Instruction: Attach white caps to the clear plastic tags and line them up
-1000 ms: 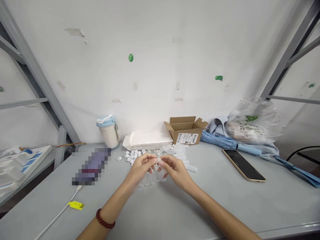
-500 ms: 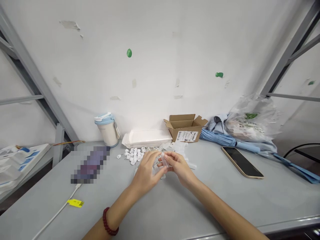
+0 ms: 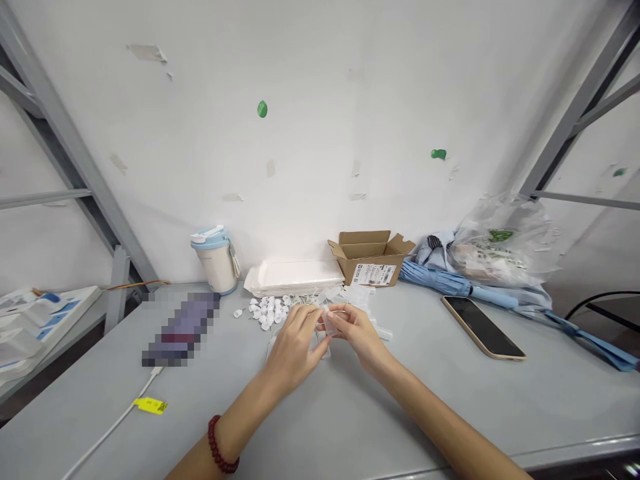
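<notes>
My left hand (image 3: 296, 347) and my right hand (image 3: 353, 330) meet over the middle of the grey table (image 3: 320, 413). Between their pinched fingertips is a small clear plastic tube (image 3: 327, 323). A red bead bracelet (image 3: 220, 448) circles my left wrist. Just beyond the hands lies a heap of small white caps (image 3: 267, 311), and several clear plastic pieces (image 3: 360, 299) are scattered to its right. More clear tubes lie under my left hand, mostly hidden.
A stack of white trays (image 3: 295, 276) and an open cardboard box (image 3: 371, 259) stand by the wall. At the back left stands a blue-lidded cup (image 3: 216, 260). To the right: phone (image 3: 483, 327), blue umbrella (image 3: 465, 285), plastic bag (image 3: 503, 243). A white cable with a yellow tag (image 3: 149, 405) runs at the left.
Both hands have shifted slightly forward over the row of clear tubes on the table. The fingers still work the small tube held between them.
</notes>
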Tool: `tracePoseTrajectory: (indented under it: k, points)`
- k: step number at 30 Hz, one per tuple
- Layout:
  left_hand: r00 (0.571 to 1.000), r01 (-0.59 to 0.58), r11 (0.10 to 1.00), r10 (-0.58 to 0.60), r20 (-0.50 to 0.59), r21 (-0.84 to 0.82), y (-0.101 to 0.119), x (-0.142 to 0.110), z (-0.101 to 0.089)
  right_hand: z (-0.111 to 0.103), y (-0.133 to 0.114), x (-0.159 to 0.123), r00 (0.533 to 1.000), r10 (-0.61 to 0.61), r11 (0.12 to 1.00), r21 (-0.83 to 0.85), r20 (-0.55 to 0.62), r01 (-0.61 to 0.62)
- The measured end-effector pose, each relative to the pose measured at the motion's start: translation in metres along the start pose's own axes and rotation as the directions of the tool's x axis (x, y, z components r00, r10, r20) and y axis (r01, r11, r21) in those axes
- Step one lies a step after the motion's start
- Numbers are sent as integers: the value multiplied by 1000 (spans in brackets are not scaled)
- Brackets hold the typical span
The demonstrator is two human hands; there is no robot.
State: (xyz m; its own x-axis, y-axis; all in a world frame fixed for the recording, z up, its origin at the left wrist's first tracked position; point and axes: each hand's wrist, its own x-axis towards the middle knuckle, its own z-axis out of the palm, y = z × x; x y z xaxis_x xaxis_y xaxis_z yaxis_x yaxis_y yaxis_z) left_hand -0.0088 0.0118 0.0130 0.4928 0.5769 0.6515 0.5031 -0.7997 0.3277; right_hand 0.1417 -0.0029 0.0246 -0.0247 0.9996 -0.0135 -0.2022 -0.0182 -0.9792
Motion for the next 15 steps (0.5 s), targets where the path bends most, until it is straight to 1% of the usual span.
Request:
tracePoseTrajectory:
  k: [7, 11, 15]
  points:
    - [1000, -1, 1000, 1, 19, 27, 0, 0, 2, -1, -3, 1, 1000, 22, 999, -33, 4, -22]
    - [999, -20, 999, 19, 25, 27, -3, -1, 5, -3, -4, 3, 998, 61, 996, -72, -7, -61]
    - [998, -34, 999, 34, 46, 8, -6, -2, 8, -5, -6, 4, 995, 97, 989, -112, 13, -95]
